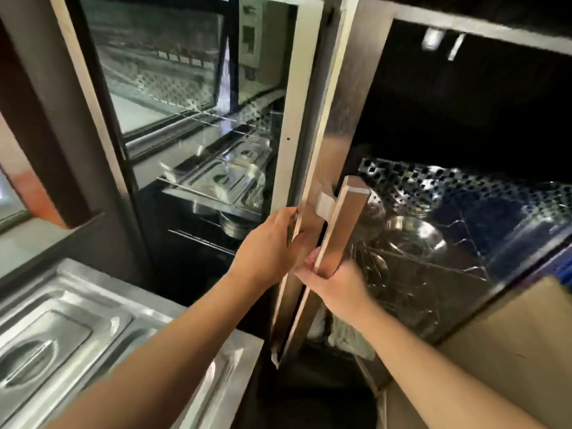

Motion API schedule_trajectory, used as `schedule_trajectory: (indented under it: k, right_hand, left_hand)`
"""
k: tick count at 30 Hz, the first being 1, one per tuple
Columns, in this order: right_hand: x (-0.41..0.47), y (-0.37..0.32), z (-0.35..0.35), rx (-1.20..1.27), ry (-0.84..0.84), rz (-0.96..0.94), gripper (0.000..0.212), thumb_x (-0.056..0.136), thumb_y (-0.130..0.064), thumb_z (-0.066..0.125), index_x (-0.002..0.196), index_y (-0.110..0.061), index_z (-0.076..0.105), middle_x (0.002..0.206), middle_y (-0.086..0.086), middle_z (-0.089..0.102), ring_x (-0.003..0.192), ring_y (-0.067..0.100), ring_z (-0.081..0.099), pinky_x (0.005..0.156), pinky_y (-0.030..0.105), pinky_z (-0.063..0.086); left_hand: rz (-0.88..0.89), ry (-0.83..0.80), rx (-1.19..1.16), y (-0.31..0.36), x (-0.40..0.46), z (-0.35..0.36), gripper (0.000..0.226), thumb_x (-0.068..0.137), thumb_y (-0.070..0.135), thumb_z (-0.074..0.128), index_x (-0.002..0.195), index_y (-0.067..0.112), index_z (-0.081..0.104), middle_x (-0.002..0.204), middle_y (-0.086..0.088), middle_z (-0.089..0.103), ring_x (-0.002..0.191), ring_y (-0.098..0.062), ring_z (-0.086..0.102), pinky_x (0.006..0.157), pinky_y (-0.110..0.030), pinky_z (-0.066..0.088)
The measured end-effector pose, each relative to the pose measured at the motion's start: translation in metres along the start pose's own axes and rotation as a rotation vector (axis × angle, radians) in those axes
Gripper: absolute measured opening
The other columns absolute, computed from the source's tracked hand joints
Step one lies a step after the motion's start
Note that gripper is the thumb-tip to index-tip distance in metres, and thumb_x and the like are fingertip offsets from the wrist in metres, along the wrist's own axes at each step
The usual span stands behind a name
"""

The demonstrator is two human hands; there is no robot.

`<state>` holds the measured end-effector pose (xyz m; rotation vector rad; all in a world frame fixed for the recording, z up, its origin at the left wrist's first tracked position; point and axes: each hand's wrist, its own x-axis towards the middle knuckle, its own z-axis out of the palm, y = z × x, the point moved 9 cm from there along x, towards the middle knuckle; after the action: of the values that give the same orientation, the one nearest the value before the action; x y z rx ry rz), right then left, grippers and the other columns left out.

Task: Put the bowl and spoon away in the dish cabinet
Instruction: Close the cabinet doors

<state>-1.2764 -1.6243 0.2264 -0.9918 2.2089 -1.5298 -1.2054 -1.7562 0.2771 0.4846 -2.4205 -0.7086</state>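
The dish cabinet stands in front of me with its steel door (337, 125) swung partly open, edge toward me. My right hand (334, 281) grips the lower part of the long vertical door handle (340, 224). My left hand (272, 243) holds the door's edge just left of the handle. Inside, on a perforated metal shelf (464, 184), lies a shiny steel bowl (414, 239). Beside the bowl, near my right hand, something like a spoon (379, 264) glints, too blurred to be sure.
The left cabinet section has a glass door (173, 88), behind which steel lidded pans (216, 181) sit on wire racks. A steel tray lid (62, 329) lies on the counter at lower left. A cardboard box (501, 351) stands at lower right.
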Motion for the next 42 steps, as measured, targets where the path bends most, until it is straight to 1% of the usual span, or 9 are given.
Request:
schedule_trajectory:
  k: [3, 5, 9, 14, 19, 25, 33, 37, 42]
  right_hand:
    - [0.031, 0.002, 0.003, 0.02, 0.047, 0.013, 0.015, 0.074, -0.043, 0.079, 0.069, -0.032, 0.071, 0.062, -0.006, 0.068, 0.063, 0.015, 0.067, 0.067, 0.044, 0.054]
    - [0.049, 0.007, 0.004, 0.008, 0.073, 0.032, 0.022, 0.071, -0.048, 0.076, 0.067, -0.027, 0.069, 0.059, -0.002, 0.066, 0.062, 0.021, 0.066, 0.067, 0.046, 0.054]
    - [0.078, 0.006, 0.001, -0.028, 0.097, -0.003, 0.026, 0.071, -0.05, 0.074, 0.061, -0.029, 0.061, 0.052, -0.015, 0.061, 0.051, 0.007, 0.06, 0.054, 0.03, 0.048]
    - [0.1, 0.003, 0.0, -0.075, 0.059, -0.055, 0.02, 0.074, -0.048, 0.073, 0.076, -0.029, 0.067, 0.074, -0.019, 0.072, 0.069, 0.004, 0.07, 0.067, 0.038, 0.062]
    - [0.118, 0.005, -0.002, -0.128, 0.072, -0.085, 0.023, 0.075, -0.049, 0.072, 0.088, -0.031, 0.069, 0.076, -0.018, 0.073, 0.075, 0.004, 0.071, 0.069, 0.038, 0.063]
    - [0.14, 0.01, 0.0, -0.124, 0.069, -0.122, 0.037, 0.077, -0.05, 0.067, 0.104, -0.025, 0.071, 0.091, -0.014, 0.076, 0.085, 0.006, 0.071, 0.076, 0.039, 0.063]
    - [0.157, 0.015, 0.002, -0.104, 0.124, -0.215, 0.024, 0.077, -0.045, 0.067, 0.093, -0.027, 0.072, 0.08, -0.019, 0.073, 0.079, 0.002, 0.072, 0.069, 0.026, 0.061]
    - [0.165, 0.012, -0.001, -0.055, 0.174, -0.291, 0.026, 0.075, -0.04, 0.065, 0.092, -0.023, 0.075, 0.083, -0.014, 0.074, 0.079, 0.003, 0.072, 0.071, 0.016, 0.057]
    - [0.174, 0.018, -0.001, -0.063, 0.199, -0.332, 0.028, 0.075, -0.037, 0.064, 0.088, -0.016, 0.076, 0.078, -0.015, 0.07, 0.073, -0.007, 0.067, 0.068, 0.006, 0.051]
  left_hand:
    - [0.075, 0.047, 0.078, -0.015, 0.032, 0.005, 0.054, 0.095, 0.048, 0.053, 0.141, 0.023, 0.044, 0.134, -0.002, 0.06, 0.111, -0.024, 0.064, 0.083, -0.033, 0.048]
    - [0.117, 0.086, 0.1, -0.025, 0.051, 0.008, 0.059, 0.096, 0.052, 0.05, 0.144, 0.019, 0.04, 0.138, -0.006, 0.056, 0.121, -0.026, 0.058, 0.091, -0.037, 0.05]
    - [0.11, 0.15, 0.146, -0.052, 0.08, 0.018, 0.066, 0.1, 0.058, 0.038, 0.152, 0.019, 0.029, 0.154, -0.008, 0.04, 0.142, -0.026, 0.037, 0.112, -0.045, 0.04]
    - [0.004, 0.159, 0.308, -0.084, 0.102, 0.04, 0.068, 0.101, 0.057, 0.029, 0.158, 0.024, 0.012, 0.168, -0.009, 0.013, 0.154, -0.031, 0.005, 0.122, -0.05, 0.013]
    - [-0.036, 0.116, 0.445, -0.103, 0.111, 0.065, 0.073, 0.098, 0.061, 0.02, 0.159, 0.032, -0.007, 0.168, -0.006, -0.009, 0.152, -0.029, -0.009, 0.118, -0.05, 0.002]
    - [-0.021, 0.187, 0.503, -0.109, 0.114, 0.075, 0.073, 0.1, 0.055, 0.024, 0.16, 0.026, -0.008, 0.165, -0.008, -0.014, 0.152, -0.032, -0.009, 0.119, -0.053, 0.007]
    - [0.077, 0.287, 0.577, -0.104, 0.117, 0.073, 0.07, 0.102, 0.055, 0.013, 0.16, 0.018, -0.001, 0.168, -0.01, -0.005, 0.153, -0.027, -0.018, 0.117, -0.056, 0.007]
    - [0.072, 0.274, 0.531, -0.108, 0.118, 0.077, 0.075, 0.101, 0.054, 0.034, 0.16, 0.017, 0.005, 0.165, -0.019, 0.008, 0.154, -0.036, -0.003, 0.119, -0.06, 0.025]
    - [0.055, 0.262, 0.531, -0.108, 0.118, 0.08, 0.082, 0.097, 0.054, 0.042, 0.16, 0.013, 0.01, 0.165, -0.023, 0.008, 0.153, -0.038, -0.004, 0.116, -0.06, 0.03]
